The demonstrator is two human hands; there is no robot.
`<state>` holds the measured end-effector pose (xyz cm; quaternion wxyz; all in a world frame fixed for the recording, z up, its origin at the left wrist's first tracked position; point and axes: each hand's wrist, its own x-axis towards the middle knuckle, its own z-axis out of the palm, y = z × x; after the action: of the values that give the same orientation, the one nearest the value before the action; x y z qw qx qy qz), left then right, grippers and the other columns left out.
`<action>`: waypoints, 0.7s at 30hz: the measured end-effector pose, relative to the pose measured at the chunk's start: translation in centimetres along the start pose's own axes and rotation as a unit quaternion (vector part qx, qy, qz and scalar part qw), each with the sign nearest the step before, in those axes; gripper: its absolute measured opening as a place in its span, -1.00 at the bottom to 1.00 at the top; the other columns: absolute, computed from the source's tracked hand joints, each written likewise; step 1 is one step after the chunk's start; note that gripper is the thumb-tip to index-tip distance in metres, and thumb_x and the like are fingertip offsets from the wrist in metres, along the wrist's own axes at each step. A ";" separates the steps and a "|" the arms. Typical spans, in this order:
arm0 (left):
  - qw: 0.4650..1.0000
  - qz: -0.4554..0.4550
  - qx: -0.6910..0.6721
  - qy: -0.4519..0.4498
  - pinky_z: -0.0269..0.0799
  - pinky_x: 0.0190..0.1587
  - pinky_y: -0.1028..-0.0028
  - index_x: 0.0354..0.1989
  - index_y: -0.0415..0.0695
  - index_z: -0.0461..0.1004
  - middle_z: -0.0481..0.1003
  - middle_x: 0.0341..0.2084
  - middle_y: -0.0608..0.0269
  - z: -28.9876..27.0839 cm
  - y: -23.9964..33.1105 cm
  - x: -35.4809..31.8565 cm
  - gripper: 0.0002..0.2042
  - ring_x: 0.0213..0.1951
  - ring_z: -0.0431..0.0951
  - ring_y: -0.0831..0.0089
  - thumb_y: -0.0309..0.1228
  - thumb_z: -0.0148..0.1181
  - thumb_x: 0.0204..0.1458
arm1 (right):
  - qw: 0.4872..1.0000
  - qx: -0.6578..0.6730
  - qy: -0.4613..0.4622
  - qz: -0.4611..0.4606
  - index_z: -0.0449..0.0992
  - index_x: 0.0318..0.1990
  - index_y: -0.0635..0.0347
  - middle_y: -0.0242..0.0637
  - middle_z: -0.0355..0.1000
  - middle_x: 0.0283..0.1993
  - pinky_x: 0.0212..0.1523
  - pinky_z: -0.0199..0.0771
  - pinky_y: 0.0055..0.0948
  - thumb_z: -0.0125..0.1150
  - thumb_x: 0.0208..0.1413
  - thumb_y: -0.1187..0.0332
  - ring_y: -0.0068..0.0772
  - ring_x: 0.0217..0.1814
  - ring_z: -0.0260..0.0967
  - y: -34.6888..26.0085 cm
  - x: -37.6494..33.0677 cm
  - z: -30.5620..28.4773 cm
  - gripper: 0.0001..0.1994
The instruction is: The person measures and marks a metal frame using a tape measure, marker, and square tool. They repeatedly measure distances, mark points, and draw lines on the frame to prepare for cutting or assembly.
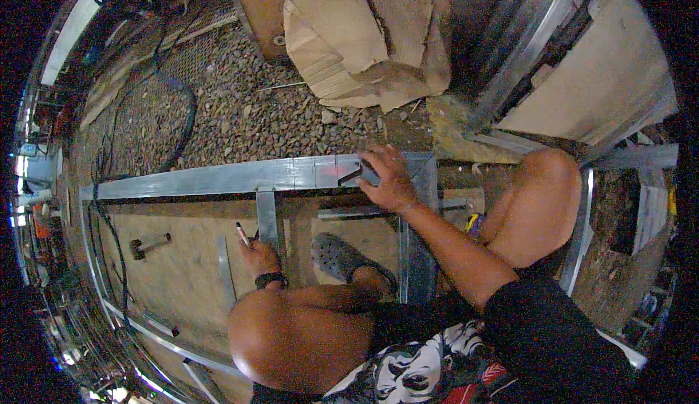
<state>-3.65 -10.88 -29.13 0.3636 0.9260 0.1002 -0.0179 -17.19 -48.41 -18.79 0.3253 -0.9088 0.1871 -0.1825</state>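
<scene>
Head view shows a long metal bar (255, 177), lying just under the grip of the right hand (387, 179) and running from it far toward the left. This hand bends its fingers at the bar's upper edge and seems to grasp a small grey piece (370, 174) between thumb and fingers; how firmly, I cannot tell. Directly left of this grip is a dark pointed shape, perhaps a part of the piece or its shadow, and a little further left some thin lines cross the bar. Lower and to the left of the grip, the left hand (258, 257) clasps a marker (242, 234), its tip upward and apart from the bar, beside a metal cross-piece (266, 218). In my judgement, the grey piece could slide on the smooth metal if the thumb pressure becomes weak, and a line drawn along it would then be crooked. Below the grip, a shoe (338, 256) is near the bar, so a bump of the foot could perhaps shift the work. Farther left lies a hammer (149, 246); beyond the bar are gravel (240, 105) and torn cardboard (335, 32).
</scene>
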 end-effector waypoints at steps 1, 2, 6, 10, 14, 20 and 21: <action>0.996 0.017 0.085 0.011 0.38 -0.15 -0.01 0.02 -0.35 0.37 0.49 -0.25 -0.27 -0.2 1.7 -0.4 -0.63 -0.23 0.50 -0.20 -0.35 -0.03 0.12 | 1.000 -0.008 -0.003 0.009 0.46 0.09 0.11 -0.06 0.35 0.19 0.39 0.08 0.04 0.40 -0.07 0.30 0.12 0.31 0.20 0.1 0.2 -0.1 -0.49; 0.996 0.022 0.083 0.016 0.38 -0.14 -0.01 0.02 -0.35 0.37 0.49 -0.25 -0.27 -0.7 1.2 -0.2 -0.63 -0.23 0.50 -0.20 -0.35 -0.04 0.13 | 1.000 -0.007 -0.010 0.012 0.47 0.08 0.09 -0.06 0.35 0.18 0.38 0.09 0.05 0.41 -0.08 0.28 0.12 0.31 0.20 -0.3 0.3 0.3 -0.50; 0.997 0.035 0.060 0.027 0.39 -0.12 0.00 0.03 -0.35 0.38 0.50 -0.24 -0.29 -1.7 0.4 -0.1 -0.63 -0.21 0.50 -0.20 -0.34 -0.04 0.14 | 1.000 -0.005 -0.011 0.018 0.50 0.05 0.02 -0.08 0.34 0.19 0.37 0.10 0.04 0.41 -0.06 0.27 0.11 0.32 0.18 -0.6 0.4 1.3 -0.55; 0.996 0.079 0.045 0.023 0.41 -0.14 -0.01 0.04 -0.34 0.37 0.51 -0.24 -0.26 -2.1 0.8 -0.5 -0.62 -0.24 0.52 -0.19 -0.34 -0.04 0.13 | 1.000 0.001 -0.005 0.001 0.52 0.02 0.01 -0.11 0.35 0.18 0.36 0.09 0.04 0.36 -0.01 0.29 0.09 0.31 0.19 0.6 0.4 1.8 -0.62; 0.992 0.063 0.105 0.037 0.43 -0.22 0.01 -0.06 -0.30 0.41 0.54 -0.31 -0.17 -2.5 1.7 -0.9 -0.69 -0.32 0.54 -0.12 -0.35 -0.02 0.10 | 1.000 0.014 -0.015 0.001 0.54 -0.02 0.05 -0.12 0.37 0.19 0.36 0.09 0.07 0.26 0.05 0.32 0.09 0.31 0.20 0.2 0.4 1.7 -0.70; 0.995 -0.012 0.101 -0.020 0.45 -0.24 0.01 -0.21 -0.22 0.41 0.55 -0.35 -0.20 -2.8 3.3 -0.7 -0.77 -0.30 0.55 -0.15 -0.33 -0.03 0.07 | 1.000 0.028 0.005 0.006 0.53 -0.01 0.06 -0.12 0.38 0.15 0.37 0.07 0.02 0.30 0.03 0.35 0.10 0.27 0.23 1.1 0.4 2.4 -0.67; 0.994 -0.010 0.108 -0.017 0.44 -0.24 0.00 -0.21 -0.22 0.41 0.55 -0.35 -0.20 -3.0 3.6 -0.9 -0.77 -0.30 0.56 -0.15 -0.34 -0.02 0.07 | 1.000 0.027 0.000 0.003 0.53 -0.01 0.06 -0.11 0.38 0.15 0.37 0.08 0.01 0.30 0.02 0.36 0.10 0.27 0.23 1.0 0.4 2.3 -0.68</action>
<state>-3.89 -11.57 -24.41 0.2627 0.9584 0.1007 -0.0477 -15.99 -48.09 -21.00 0.3499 -0.8992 0.1852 -0.1865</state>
